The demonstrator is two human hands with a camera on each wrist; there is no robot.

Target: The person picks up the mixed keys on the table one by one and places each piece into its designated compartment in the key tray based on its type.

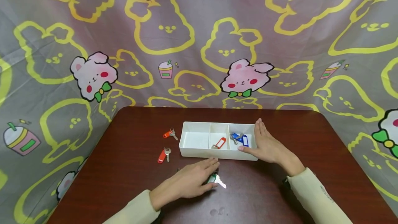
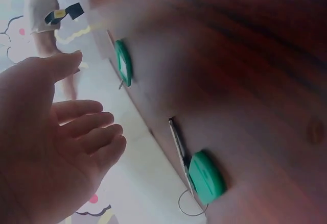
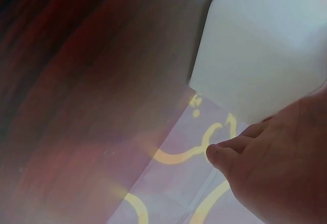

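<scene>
A white three-compartment tray (image 1: pixel 199 153) sits mid-table. My right hand (image 1: pixel 269 147) lies against its right end, fingers straight, thumb by the front rim; the right wrist view shows this hand (image 3: pixel 278 157) beside the tray wall (image 3: pixel 255 55). Below the tray's front, my left hand (image 1: pixel 192 179) is held flat with fingers extended. It partly hides a key with a green tag (image 1: pixel 212 178). In the left wrist view, two green key tags (image 2: pixel 207 177) (image 2: pixel 123 63) with keys lie on the table in front of this hand (image 2: pixel 66 142), whose fingers grip nothing.
Blue-tagged keys (image 1: pixel 238 137) lie in the tray's right compartment and a red-tagged key (image 1: pixel 220 143) in the middle one. Two more keys with red tags (image 1: pixel 168 134) (image 1: pixel 162 156) rest left of the tray. A patterned curtain (image 1: pixel 192 89) borders the dark wooden table (image 1: pixel 140 120).
</scene>
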